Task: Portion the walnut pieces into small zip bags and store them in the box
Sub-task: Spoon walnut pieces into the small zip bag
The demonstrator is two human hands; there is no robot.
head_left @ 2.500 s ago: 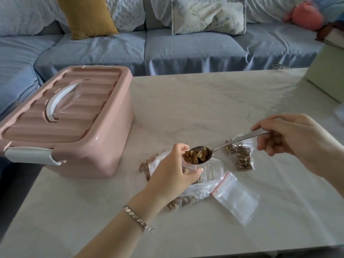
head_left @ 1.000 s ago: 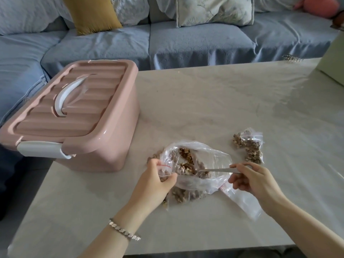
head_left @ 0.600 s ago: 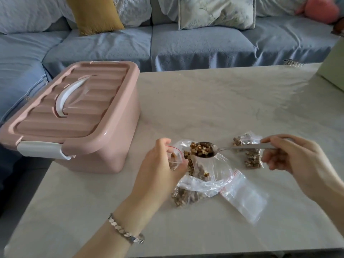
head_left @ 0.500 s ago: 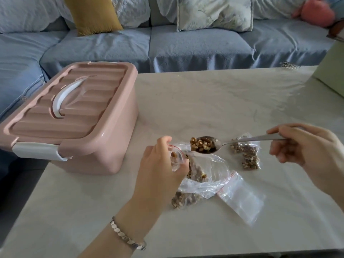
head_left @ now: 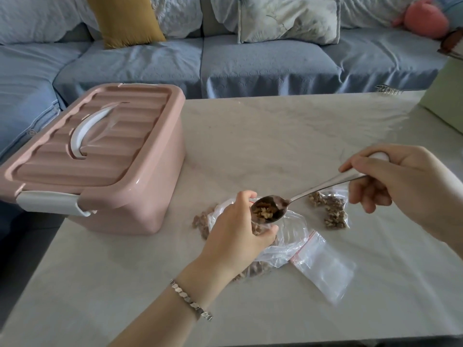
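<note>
One steel spoon (head_left: 313,192), gripped by the right hand (head_left: 400,181), is pointing left. The left hand (head_left: 235,234) is pinching a clear zip bag (head_left: 256,227) beside its bowl.

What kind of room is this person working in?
Most likely a home living room. A long blue fabric sofa with a mustard yellow cushion runs behind the pale marble-look table. A pink plastic storage box stands on that table.
</note>
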